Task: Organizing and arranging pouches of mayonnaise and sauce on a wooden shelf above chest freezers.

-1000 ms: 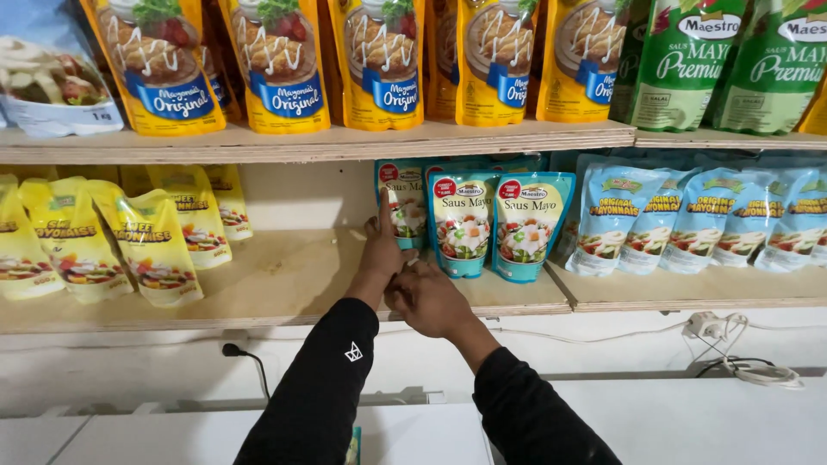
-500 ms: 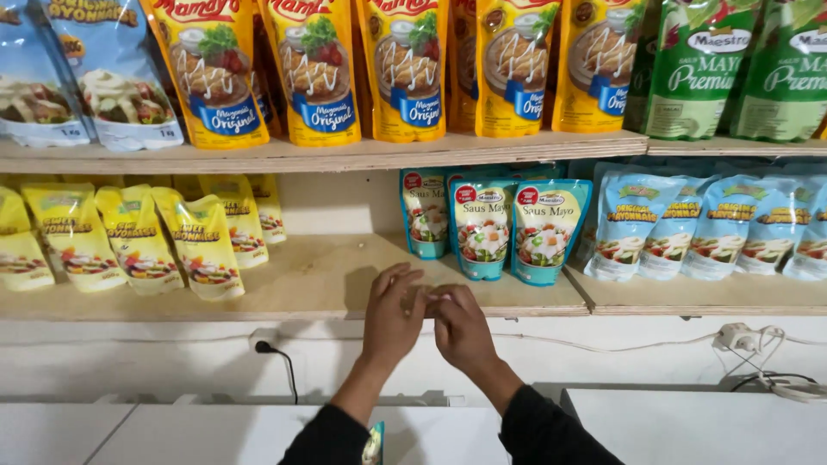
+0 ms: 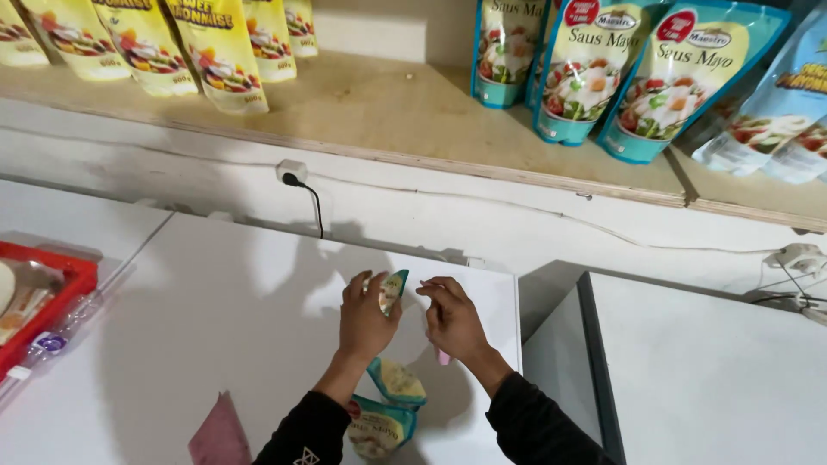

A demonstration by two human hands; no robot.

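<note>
Since the earlier frame your view has dropped from the shelf to the white chest-freezer lid [image 3: 215, 310], and both hands have come down with it. Your left hand [image 3: 363, 317] is closed around a small teal sauce pouch [image 3: 393, 289], held upright just below the middle of the frame. Your right hand [image 3: 451, 319] sits just beside it with fingertips pinched together; whether anything lies between them I cannot tell. Two more teal pouches [image 3: 389, 405] lie near your left wrist at bottom centre. The held pouch looks light, soft and slick, so I'd judge a pinch at its stiffer seam edge surest. A pink cloth [image 3: 220, 435] lies lower left and a red tray [image 3: 60, 288] at the left edge, while the wooden shelf [image 3: 388, 112] carries yellow pouches [image 3: 220, 56] upper left and larger teal pouches [image 3: 594, 73] upper right.
</note>
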